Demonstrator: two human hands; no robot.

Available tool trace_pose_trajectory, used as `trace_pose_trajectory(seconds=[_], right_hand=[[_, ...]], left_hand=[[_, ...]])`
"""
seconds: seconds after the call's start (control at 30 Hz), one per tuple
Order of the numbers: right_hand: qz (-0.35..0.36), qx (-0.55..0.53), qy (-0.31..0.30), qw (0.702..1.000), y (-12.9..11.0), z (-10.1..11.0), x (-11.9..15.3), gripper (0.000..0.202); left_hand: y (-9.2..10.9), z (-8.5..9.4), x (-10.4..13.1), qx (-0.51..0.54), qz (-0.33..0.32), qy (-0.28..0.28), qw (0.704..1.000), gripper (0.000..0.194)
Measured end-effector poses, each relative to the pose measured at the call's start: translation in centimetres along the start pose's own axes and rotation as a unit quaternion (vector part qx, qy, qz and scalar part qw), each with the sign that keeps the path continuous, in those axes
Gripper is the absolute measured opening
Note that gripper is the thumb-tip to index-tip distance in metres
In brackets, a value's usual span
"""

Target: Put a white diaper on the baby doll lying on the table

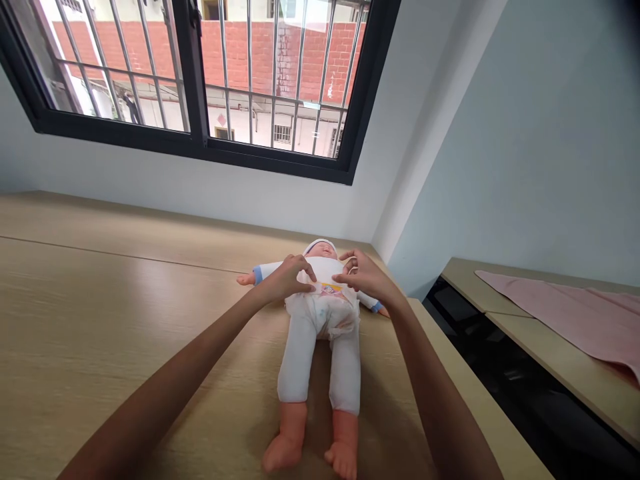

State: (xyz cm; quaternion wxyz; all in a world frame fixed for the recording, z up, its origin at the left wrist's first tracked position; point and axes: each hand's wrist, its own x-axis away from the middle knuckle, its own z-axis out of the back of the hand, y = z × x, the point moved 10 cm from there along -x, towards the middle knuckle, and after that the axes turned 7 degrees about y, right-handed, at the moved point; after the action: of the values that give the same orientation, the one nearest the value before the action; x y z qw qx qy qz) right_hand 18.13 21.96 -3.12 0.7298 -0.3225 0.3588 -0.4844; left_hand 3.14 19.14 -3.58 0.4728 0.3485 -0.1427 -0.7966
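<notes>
A baby doll (293,363) lies on its back on the wooden table, feet toward me. It wears a white cap, a white top with blue cuffs and white leggings. Around its hips is a white diaper (327,315) with a coloured print on the front waistband. My left hand (289,279) rests at the left side of the waistband, thumb and forefinger curved with a small gap between them. My right hand (367,275) hovers over the doll's right-hand side of the belly in view, its fingers curled and apart. Nothing shows between the fingers of either hand.
The wooden table (125,333) runs under the doll to the wall, with a seam across its far part. A barred window (200,143) is above it. On the right, beyond a dark gap, a pink cloth (565,307) lies on another wooden surface (463,273).
</notes>
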Motion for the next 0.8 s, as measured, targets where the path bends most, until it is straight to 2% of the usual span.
trace_pose_trajectory(seconds=[0.1, 0.17, 0.27, 0.37, 0.5, 0.63, 0.8], right_hand=[[0.029, 0.045, -0.035, 0.998, 0.2, 1.9, 0.2, 0.036], [0.039, 0.088, -0.081, 0.992, 1.0, 2.1, 0.2, 0.03], [0.036, 0.111, -0.151, 0.982, 2.9, 1.1, 0.1, 0.031], [0.028, 0.096, -0.193, 0.976, 4.0, -0.5, -0.2, 0.036], [0.013, 0.055, -0.203, 0.977, 3.7, -1.9, -0.1, 0.037], [0.009, 0.086, -0.191, 0.978, 2.7, -2.2, 0.3, 0.03], [-0.005, 0.145, -0.199, 0.969, 2.3, -2.4, 1.0, 0.015]], left_hand=[[-0.4, -0.2, -0.2, 0.015, 0.018, -0.004, 1.0, 0.022], [-0.9, -0.5, -0.3, 0.037, 0.032, -0.012, 0.999, 0.026], [-1.8, -0.9, -0.3, 0.043, 0.049, -0.026, 0.997, 0.034], [-2.9, -1.2, -0.2, 0.032, 0.078, -0.046, 0.995, 0.04], [-3.9, -1.5, -0.1, 0.005, 0.09, -0.073, 0.993, 0.038], [-4.4, -2.3, 0.1, -0.016, 0.096, -0.108, 0.989, 0.032], [-3.1, -2.8, 0.5, -0.029, 0.074, -0.131, 0.988, 0.022]])
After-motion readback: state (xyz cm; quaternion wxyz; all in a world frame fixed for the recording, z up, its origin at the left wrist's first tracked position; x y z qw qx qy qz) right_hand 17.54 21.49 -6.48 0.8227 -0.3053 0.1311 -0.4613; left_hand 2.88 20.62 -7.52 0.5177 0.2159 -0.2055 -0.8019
